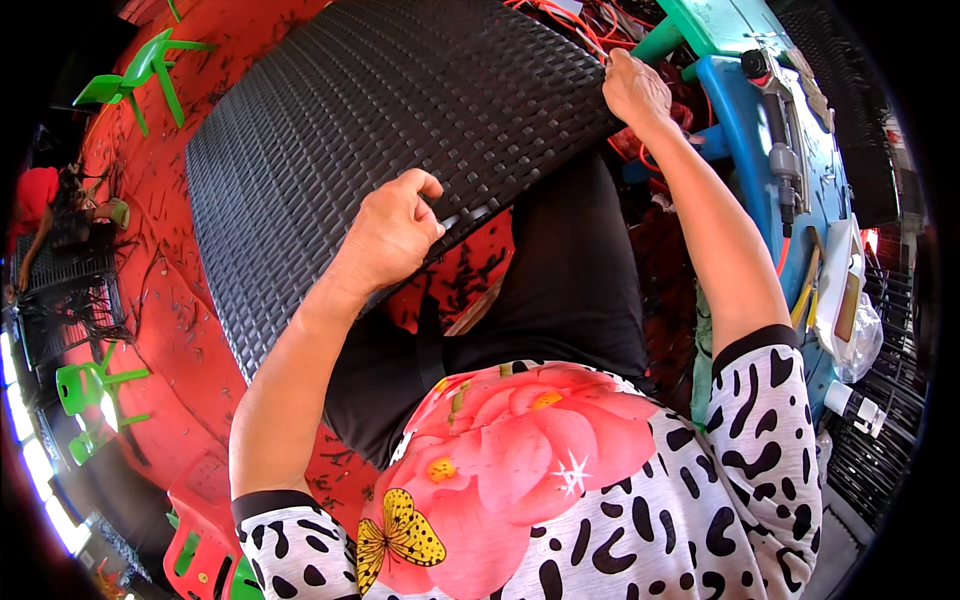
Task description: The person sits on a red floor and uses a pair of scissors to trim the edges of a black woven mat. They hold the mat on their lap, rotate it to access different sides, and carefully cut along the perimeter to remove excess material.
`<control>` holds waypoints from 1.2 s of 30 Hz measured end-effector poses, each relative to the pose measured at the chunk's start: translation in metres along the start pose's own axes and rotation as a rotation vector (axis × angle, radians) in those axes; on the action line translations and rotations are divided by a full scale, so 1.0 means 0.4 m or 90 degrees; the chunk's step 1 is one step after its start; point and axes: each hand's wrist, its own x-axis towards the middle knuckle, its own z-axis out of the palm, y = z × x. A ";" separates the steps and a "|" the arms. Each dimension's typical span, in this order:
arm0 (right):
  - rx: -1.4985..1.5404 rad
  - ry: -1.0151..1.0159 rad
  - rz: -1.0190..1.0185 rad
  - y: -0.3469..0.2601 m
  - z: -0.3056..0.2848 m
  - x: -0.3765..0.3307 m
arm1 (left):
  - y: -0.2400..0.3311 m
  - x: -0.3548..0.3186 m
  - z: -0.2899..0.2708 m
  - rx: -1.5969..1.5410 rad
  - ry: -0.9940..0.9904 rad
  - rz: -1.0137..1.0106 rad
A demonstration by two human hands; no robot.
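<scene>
Floor: red, littered with dark offcuts; carries everything below.

Woven panel: large, black, wicker-style weave, roughly rectangular. It lies tilted across the person's lap, its far corner toward the bench, its near edge above the black trousers.

Bench: blue and green, at the person's right, beside the panel's right corner. It holds an air tool with a hose, plus some wrapped items near its front edge.

Chairs: small green plastic ones, well apart on the left; a red one stands near the lower left.

Another person: red top, far left, beside a second dark woven piece.

Left hand: clenched on the panel's near edge, fingers curled over the weave and pinching what looks like a strand end.

Right hand: closed over the panel's far right corner, steadying it against the bench side.

Handling note, as a judgement: the work goes best with the right hand holding the corner firm so the panel cannot swing, while the left pulls the strand flat along the weave, not upward, keeping the edge rows tight and even.
</scene>
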 end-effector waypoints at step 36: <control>0.039 -0.051 0.063 0.011 0.036 0.013 | -0.116 -0.159 -0.052 0.203 0.340 0.213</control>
